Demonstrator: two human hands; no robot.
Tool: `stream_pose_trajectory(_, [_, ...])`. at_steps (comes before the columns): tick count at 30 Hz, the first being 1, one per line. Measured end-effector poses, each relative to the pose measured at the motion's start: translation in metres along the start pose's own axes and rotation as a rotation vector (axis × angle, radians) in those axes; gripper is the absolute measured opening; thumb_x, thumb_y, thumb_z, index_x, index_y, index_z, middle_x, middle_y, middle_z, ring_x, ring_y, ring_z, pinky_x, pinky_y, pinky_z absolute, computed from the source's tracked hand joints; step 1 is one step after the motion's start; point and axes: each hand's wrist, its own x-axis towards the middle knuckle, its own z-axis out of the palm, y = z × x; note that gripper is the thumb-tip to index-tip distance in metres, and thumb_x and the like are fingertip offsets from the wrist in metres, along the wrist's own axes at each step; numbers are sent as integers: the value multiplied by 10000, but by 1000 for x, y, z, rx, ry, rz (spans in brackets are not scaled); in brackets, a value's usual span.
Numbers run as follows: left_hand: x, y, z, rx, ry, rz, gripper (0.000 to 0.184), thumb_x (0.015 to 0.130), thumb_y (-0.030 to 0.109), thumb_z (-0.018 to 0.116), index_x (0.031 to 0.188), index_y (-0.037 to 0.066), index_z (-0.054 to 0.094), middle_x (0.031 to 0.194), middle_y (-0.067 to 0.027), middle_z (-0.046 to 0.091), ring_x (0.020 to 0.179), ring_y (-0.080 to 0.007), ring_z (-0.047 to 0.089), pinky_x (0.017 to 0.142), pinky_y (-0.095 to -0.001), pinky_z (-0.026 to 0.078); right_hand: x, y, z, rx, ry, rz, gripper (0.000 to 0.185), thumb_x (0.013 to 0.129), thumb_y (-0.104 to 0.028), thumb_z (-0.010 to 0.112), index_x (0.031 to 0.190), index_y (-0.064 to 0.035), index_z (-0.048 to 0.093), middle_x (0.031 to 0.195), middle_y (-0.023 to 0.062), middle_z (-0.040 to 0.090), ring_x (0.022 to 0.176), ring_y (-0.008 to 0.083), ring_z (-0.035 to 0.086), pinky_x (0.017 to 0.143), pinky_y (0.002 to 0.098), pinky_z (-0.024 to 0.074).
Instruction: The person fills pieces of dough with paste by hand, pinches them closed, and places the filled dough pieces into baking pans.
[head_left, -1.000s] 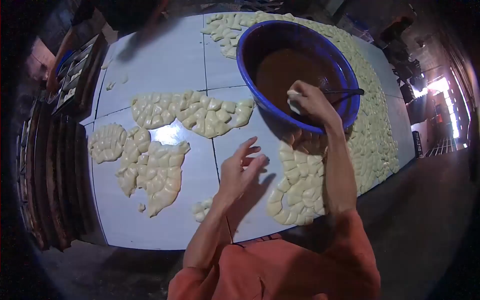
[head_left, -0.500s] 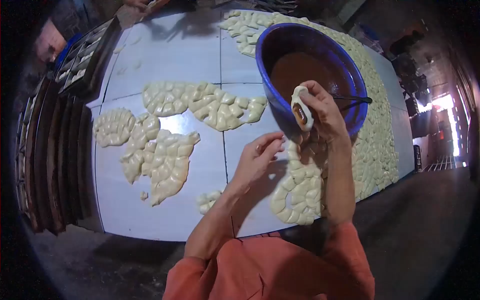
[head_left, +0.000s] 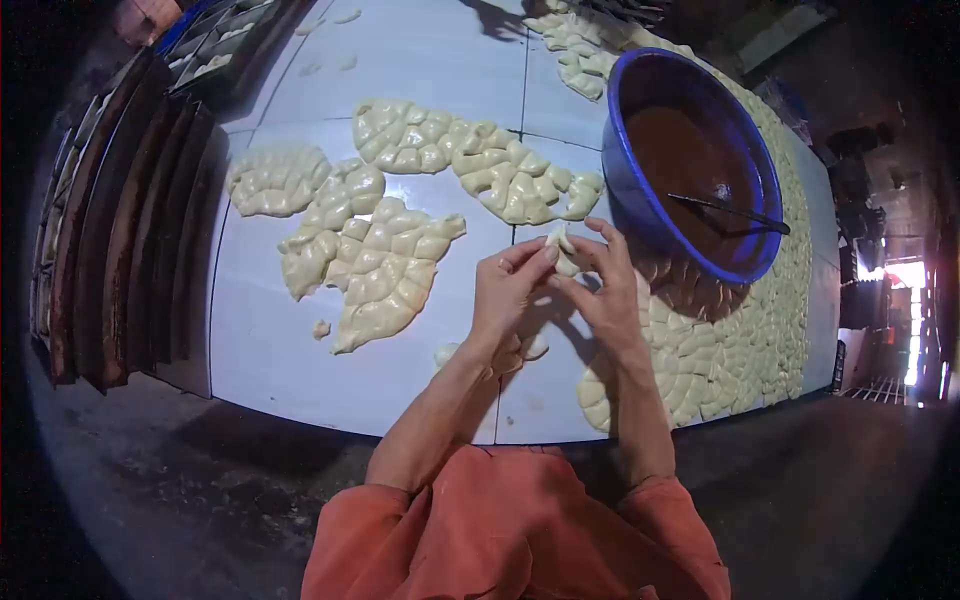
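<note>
Between my two hands is a small piece of pale dough, held above the white tiled table. My left hand pinches one side of it with thumb and fingertips. On the other side, the thumb and fingers of my right hand are closed on the same piece. Its brown filling, seen earlier, does not show now. To the right stands a blue basin of brown filling, with a dark-handled utensil resting across it. Below my left hand, a few dough pieces lie partly hidden.
Patches of joined, shiny dough pieces lie on the white table. A wide layer of similar dough pieces covers its right side. Dark trays stand on edge at the left, and a divided tray sits behind them.
My right hand has brought the filled dough from the basin's rim down and left. My left hand has come up to grip it too. The view has shifted, and the filling is covered.
</note>
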Motion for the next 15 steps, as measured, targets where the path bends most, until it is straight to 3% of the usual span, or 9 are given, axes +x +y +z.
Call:
stream_pose_trajectory(1, [-3, -1, 0, -22, 5, 34, 376, 931, 162, 732, 1228, -58, 664, 982, -81, 724, 845, -103, 668, 680, -250, 557, -1, -4, 9, -13, 64, -3, 343, 841, -56, 749, 1170, -21, 655, 1307, 160, 554, 1017, 282, 660, 881, 358, 543])
stream_pose_trajectory(4, [-2, -2, -3, 135, 72, 150, 392, 911, 182, 759, 1226, -37, 674, 988, -64, 723, 839, -99, 660, 676, -241, 541, -1, -3, 26, -90, 125, 32, 238, 869, -22, 699, 1107, -35, 696, 1171, 120, 635, 969, 250, 661, 849, 363, 537])
stream_pose_trajectory(5, [0, -1, -6, 173, 57, 198, 409, 895, 219, 778, 1218, -13, 686, 981, -45, 721, 824, -83, 649, 667, -227, 525, 1, -6, 30, -75, 170, -3, 198, 894, -27, 680, 1089, -10, 710, 1011, 72, 685, 896, 181, 650, 791, 336, 523])
stream_pose_trajectory(6, [0, 6, -6, 172, 58, 198, 409, 895, 219, 778, 1218, -13, 686, 981, -45, 721, 824, -83, 649, 667, -227, 525, 2, -7, 33, -75, 169, -4, 198, 894, -27, 680, 1089, -10, 710, 1011, 72, 685, 896, 181, 650, 791, 336, 523])
stream_pose_trajectory(9, [0, 26, -9, 109, -20, -9, 374, 893, 238, 780, 1160, -12, 701, 957, -34, 716, 787, -67, 638, 625, -207, 507, 3, -13, 35, 445, 95, 356, 216, 951, -117, 680, 1116, 18, 716, 940, 13, 681, 823, 83, 569, 749, 240, 477])
stream_pose_trajectory(12, [-3, 51, -16, 161, -117, -135, 349, 892, 254, 782, 1128, 11, 695, 954, -26, 694, 809, -84, 627, 639, -221, 484, -1, -21, 24, 541, -29, 507, 257, 962, -144, 677, 1173, -1, 707, 970, 9, 674, 809, 77, 558, 731, 234, 479])
stream_pose_trajectory(14, [6, 45, -27, 139, -114, -129, 331, 901, 257, 772, 1127, 31, 688, 996, -22, 688, 801, -72, 615, 638, -224, 492, -8, -17, 21, 591, -84, 407, 327, 930, -131, 703, 1236, -16, 684, 984, 19, 674, 799, 78, 555, 704, 241, 480])
stream_pose_trajectory(15, [5, 48, -30, 212, -116, -138, 333, 904, 256, 769, 1140, 38, 683, 1007, -22, 687, 824, -82, 626, 661, -241, 514, -10, -20, 21, 464, -101, 275, 346, 915, -115, 711, 1251, -36, 681, 1008, 31, 675, 800, 87, 559, 700, 248, 481])
